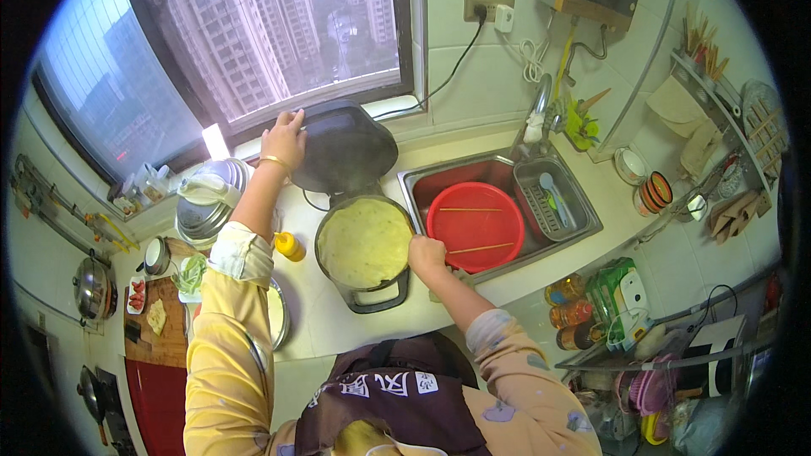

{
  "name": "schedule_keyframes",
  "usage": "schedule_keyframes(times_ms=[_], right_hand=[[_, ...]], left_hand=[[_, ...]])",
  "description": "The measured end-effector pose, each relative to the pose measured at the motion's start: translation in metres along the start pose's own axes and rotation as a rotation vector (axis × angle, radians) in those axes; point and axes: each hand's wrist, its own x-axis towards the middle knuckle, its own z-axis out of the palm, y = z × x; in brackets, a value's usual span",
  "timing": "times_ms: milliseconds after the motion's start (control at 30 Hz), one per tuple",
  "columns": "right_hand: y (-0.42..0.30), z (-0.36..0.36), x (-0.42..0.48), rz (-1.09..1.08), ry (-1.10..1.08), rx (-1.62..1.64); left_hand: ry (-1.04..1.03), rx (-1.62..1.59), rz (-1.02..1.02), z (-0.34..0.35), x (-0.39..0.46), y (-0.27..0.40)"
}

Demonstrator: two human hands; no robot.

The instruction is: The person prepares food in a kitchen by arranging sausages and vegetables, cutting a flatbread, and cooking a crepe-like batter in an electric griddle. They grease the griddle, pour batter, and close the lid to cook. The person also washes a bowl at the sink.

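A round pale-yellow flatbread [364, 242] fills the lower plate of an electric griddle [379, 303], whose dark lid [345, 149] stands raised towards the window. My left hand [285, 139], with a bracelet at the wrist, holds the lid's left edge with bent fingers. Curled at the plate's right rim is my right hand [427, 253]; whether it holds anything thin is hidden. A cloth [453, 285] lies just below that hand. Left of the griddle, a yellow squeeze bottle [289, 246] stands on the worktop, and a metal bowl [277, 313] is partly covered by my left sleeve.
Right of the griddle, the sink [500, 161] holds a red round basin [475, 226] with two thin sticks across it, and a drain basket [550, 199]. A white-lidded appliance [212, 196] stands left. A wooden board [152, 335] bears food. A black cord [456, 69] runs to the wall socket.
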Motion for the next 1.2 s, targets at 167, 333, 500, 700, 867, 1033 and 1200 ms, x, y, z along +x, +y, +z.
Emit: schedule_keyframes(times_ms=[167, 333, 500, 700, 867, 1033, 1200], right_hand=[[0.002, -0.047, -0.017, 0.128, -0.118, 0.117], [0.011, -0.026, -0.004, 0.249, -0.051, 0.199], [0.021, -0.032, -0.011, 0.309, -0.102, 0.312], [0.072, 0.000, 0.012, 0.392, -0.335, 0.561], [0.069, 0.004, 0.011, 0.530, -0.597, 1.029], [0.071, -0.020, -0.002, 0.516, -0.573, 1.017], [0.053, 0.004, 0.011, 0.301, -0.275, 1.003]], left_hand=[[0.004, -0.004, 0.013, -0.001, -0.004, -0.005], [0.010, 0.009, 0.015, 0.001, 0.001, 0.000], [-0.005, -0.004, 0.003, -0.002, -0.008, -0.002], [0.011, 0.009, 0.010, -0.003, -0.004, 0.007], [-0.010, 0.025, 0.000, -0.003, -0.005, 0.003], [0.005, 0.025, 0.007, -0.007, -0.011, 0.005], [0.006, 0.020, 0.007, -0.007, -0.010, 0.009]])
